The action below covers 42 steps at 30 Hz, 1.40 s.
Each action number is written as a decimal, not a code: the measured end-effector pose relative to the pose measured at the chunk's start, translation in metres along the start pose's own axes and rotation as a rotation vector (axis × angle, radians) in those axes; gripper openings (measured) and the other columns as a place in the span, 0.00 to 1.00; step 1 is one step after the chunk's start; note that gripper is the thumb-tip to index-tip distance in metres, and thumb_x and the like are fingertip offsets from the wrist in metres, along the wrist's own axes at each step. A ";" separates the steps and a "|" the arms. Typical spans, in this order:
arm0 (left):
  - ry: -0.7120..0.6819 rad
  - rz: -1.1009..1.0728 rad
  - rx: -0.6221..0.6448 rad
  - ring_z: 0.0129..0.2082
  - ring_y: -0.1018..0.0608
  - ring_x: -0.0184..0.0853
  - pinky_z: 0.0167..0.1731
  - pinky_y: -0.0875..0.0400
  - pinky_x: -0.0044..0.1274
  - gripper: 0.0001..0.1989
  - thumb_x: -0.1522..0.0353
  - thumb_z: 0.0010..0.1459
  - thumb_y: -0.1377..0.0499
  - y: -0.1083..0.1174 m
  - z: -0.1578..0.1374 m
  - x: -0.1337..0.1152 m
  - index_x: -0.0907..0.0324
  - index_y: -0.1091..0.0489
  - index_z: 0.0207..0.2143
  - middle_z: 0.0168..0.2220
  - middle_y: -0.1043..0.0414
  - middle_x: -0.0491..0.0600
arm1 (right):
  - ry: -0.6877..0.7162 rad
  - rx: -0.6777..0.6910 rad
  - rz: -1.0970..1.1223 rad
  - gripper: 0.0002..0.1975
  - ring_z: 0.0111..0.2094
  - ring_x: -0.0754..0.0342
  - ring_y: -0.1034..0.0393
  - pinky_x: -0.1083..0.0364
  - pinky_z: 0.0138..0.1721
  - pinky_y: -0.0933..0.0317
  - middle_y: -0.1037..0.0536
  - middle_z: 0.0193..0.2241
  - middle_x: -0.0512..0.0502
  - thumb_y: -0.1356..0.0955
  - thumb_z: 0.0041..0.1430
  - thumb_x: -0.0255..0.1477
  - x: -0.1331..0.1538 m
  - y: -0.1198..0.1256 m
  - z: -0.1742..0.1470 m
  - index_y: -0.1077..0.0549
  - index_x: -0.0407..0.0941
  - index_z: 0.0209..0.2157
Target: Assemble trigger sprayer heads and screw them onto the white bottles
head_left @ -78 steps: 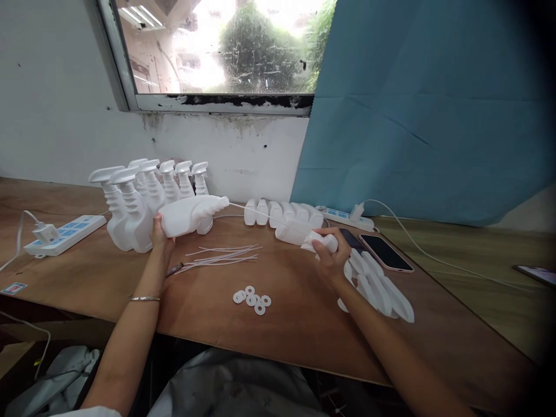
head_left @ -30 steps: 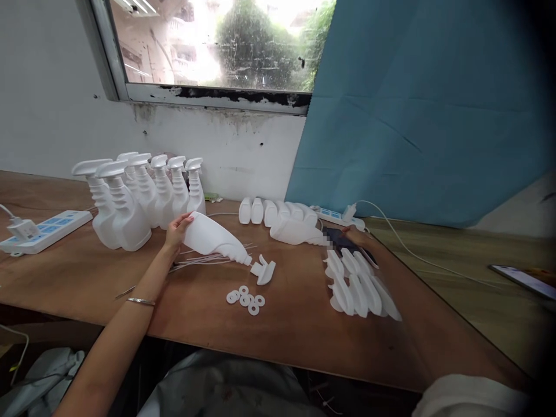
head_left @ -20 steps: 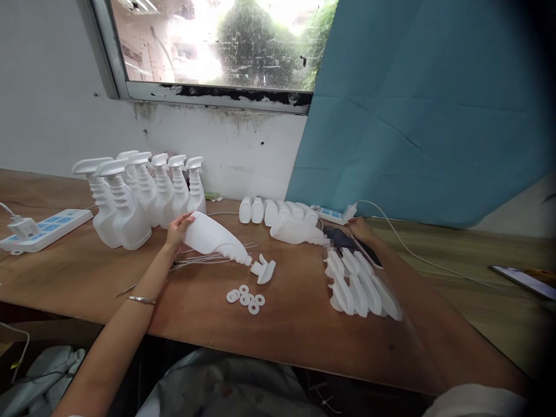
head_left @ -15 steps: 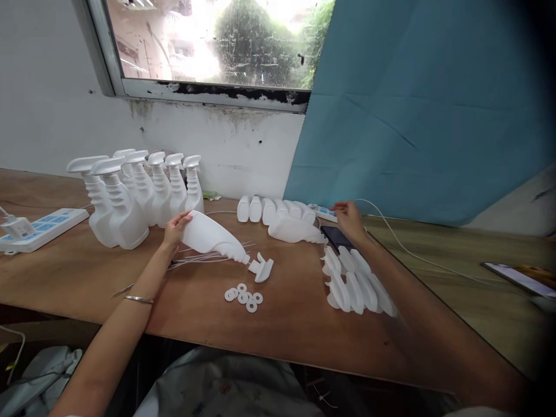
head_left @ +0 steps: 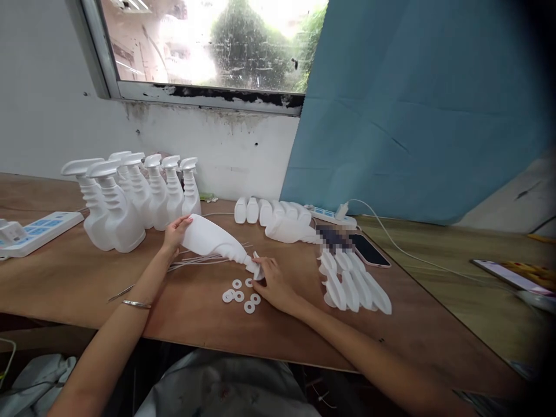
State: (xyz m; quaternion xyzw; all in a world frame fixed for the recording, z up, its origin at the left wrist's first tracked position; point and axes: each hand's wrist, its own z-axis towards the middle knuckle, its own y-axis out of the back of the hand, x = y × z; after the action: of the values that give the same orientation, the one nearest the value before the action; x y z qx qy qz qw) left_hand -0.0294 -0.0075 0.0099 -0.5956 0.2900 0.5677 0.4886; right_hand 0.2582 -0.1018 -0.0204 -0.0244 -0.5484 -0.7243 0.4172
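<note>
Beyond the table [head_left: 191,318], a blue cloth [head_left: 391,116] hangs beside the grimy window [head_left: 204,52], and sprayers [head_left: 125,225] stand bunched at the left. The left hand [head_left: 175,233] has its fingers pinched narrow on the base of a white bottle [head_left: 212,237], lying slantwise over thin tubes [head_left: 197,262], much as it was half a second ago. What has changed is the right hand [head_left: 275,285]: it was away by the far power strip [head_left: 332,217], and now it's at the spray head [head_left: 259,273] by the bottle's neck. Its fingers bend over the head, thumb low beside it; whether they've closed on it I can't tell. Washers [head_left: 238,296] near the thumb sit looser than before. Over to the right, the pink phone [head_left: 371,250], hidden by that arm earlier, shows beyond the loose parts [head_left: 354,284].
</note>
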 end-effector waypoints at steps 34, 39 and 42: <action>-0.013 -0.085 0.052 0.23 0.29 0.30 0.23 0.36 0.19 0.25 0.57 0.36 0.36 -0.025 -0.023 0.011 0.64 0.29 0.35 0.26 0.29 0.47 | -0.064 -0.410 0.294 0.15 0.41 0.53 0.37 0.52 0.43 0.40 0.34 0.40 0.45 0.36 0.51 0.30 -0.019 0.009 0.000 0.41 0.47 0.41; -0.005 -0.130 0.090 0.25 0.29 0.31 0.24 0.35 0.19 0.26 0.58 0.37 0.36 -0.025 -0.025 0.008 0.65 0.30 0.38 0.27 0.29 0.48 | -0.205 -0.372 0.428 0.21 0.32 0.55 0.34 0.54 0.34 0.38 0.31 0.34 0.47 0.34 0.49 0.36 -0.011 0.014 -0.001 0.43 0.47 0.43; -0.012 -0.124 0.108 0.25 0.29 0.31 0.24 0.35 0.20 0.27 0.58 0.38 0.37 -0.026 -0.026 0.007 0.64 0.31 0.39 0.27 0.29 0.48 | -0.322 -0.328 0.589 0.20 0.24 0.57 0.36 0.57 0.26 0.39 0.31 0.27 0.51 0.36 0.50 0.40 -0.009 0.016 0.001 0.43 0.47 0.43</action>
State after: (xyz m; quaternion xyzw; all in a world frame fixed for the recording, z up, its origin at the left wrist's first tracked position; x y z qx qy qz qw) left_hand 0.0052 -0.0212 0.0066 -0.5820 0.2796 0.5235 0.5560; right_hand 0.2741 -0.0965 -0.0118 -0.3612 -0.4530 -0.6383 0.5068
